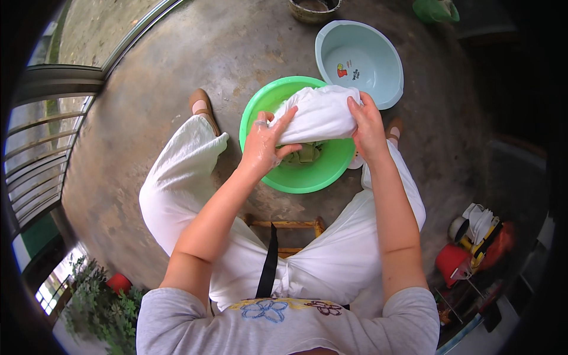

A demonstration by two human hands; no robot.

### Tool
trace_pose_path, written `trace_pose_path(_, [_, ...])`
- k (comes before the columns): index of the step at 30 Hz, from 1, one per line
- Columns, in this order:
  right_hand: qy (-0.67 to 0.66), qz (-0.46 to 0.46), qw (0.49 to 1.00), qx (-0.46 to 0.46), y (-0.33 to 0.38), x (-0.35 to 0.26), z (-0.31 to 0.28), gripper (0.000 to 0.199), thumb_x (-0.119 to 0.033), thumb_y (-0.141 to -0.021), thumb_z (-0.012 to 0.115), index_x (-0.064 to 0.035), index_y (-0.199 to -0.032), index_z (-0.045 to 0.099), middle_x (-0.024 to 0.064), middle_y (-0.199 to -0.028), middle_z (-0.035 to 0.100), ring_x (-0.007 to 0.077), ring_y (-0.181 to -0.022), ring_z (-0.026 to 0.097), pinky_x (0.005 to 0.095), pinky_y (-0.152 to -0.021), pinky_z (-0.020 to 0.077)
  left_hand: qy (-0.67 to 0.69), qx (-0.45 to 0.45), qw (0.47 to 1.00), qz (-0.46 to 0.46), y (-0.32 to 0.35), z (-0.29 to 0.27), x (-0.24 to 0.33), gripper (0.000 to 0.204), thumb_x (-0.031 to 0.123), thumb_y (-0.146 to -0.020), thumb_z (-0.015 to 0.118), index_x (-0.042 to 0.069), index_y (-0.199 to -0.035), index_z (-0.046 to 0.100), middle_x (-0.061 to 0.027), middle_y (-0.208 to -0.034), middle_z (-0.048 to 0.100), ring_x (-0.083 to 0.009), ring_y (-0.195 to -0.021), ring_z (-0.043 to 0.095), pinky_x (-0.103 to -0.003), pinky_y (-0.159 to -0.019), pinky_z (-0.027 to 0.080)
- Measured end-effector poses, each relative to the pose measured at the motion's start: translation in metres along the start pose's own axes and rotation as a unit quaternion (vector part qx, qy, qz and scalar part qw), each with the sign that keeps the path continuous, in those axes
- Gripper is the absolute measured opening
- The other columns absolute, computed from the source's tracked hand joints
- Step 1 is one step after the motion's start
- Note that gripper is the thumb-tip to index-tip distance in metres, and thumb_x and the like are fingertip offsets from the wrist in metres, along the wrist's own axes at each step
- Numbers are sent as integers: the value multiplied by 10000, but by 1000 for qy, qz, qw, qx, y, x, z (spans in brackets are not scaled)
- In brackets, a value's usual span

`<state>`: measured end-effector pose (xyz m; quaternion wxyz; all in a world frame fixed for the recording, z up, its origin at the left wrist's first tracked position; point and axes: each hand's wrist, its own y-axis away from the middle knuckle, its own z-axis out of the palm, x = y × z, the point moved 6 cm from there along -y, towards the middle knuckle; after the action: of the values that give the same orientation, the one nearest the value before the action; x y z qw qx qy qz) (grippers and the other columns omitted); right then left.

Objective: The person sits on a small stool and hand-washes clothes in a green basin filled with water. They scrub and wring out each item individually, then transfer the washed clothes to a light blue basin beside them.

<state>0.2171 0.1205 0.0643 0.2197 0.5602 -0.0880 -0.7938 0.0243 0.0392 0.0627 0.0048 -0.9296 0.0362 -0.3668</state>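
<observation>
Grey-brown concrete floor (148, 89) runs under everything, bordered at far left by a barred metal railing (59, 92). Below that railing grows a leafy green plant (109, 313), with a small red pot (119, 283) just beside it. Next come the seated person's white trousers (183, 171), knees spread wide around a bright green basin (337, 160). Wet and wearing a ring, the left hand (260, 145) holds one end of a bunched white cloth (322, 115), its index finger over the front and its thumb near the lower edge. That cloth is stretched above the basin, where olive-green fabric (307, 154) lies. Well apart from the left, the right hand (368, 127) grips the other end, thumb uppermost. Beyond it, a pale blue basin (378, 65) sits close by the green one. Farthest right, a red bucket (448, 263) stands among cluttered items.
</observation>
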Motion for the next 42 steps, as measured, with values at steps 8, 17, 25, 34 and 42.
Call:
trace_pose_path(8, [598, -103, 795, 20, 14, -14, -9, 548, -127, -627, 813, 15, -1095, 565, 142, -970, 620, 246, -912, 604, 353, -821, 476, -52, 34, 995, 80, -6, -10, -3, 513, -63, -680, 602, 149, -1147, 617, -143, -1186, 565, -295, -1022, 571, -381, -897, 451])
trace_pose_path(17, [44, 22, 998, 49, -4, 70, 19, 334, -181, -794, 740, -59, -1028, 535, 24, -882, 587, 115, -803, 577, 277, -706, 471, 716, 97, 591, -358, 8, 57, -43, 311, 310, -896, 527, 41, -1043, 587, -71, -1002, 597, -182, -923, 577, -311, -855, 458])
trace_pose_path(25, [412, -114, 895, 125, -6, 84, 48, 284, -195, -780, 700, -47, -603, 533, 100, -665, 536, 276, -542, 500, 348, -530, 397, 680, 98, 559, -464, 10, 88, -21, 225, 280, -949, 484, 108, -836, 575, -24, -741, 573, -147, -670, 567, -300, -603, 465])
trace_pose_path(34, [429, -244, 865, 90, 8, 67, 60, 218, -163, -801, 654, -49, -643, 556, 123, -656, 554, 315, -542, 519, 359, -518, 402, 685, 37, 544, -482, 22, 107, -20, 247, 226, -960, 396, 85, -1046, 581, -50, -908, 627, -186, -795, 607, -318, -690, 490])
trace_pose_path(42, [410, -278, 865, 77, 26, 59, 71, 269, -188, -847, 643, -33, -654, 538, 141, -646, 538, 330, -557, 521, 383, -503, 398, 817, -81, 450, -351, 33, 123, -60, 274, 294, -951, 471, 57, -934, 608, -65, -847, 640, -191, -707, 618, -323, -626, 491])
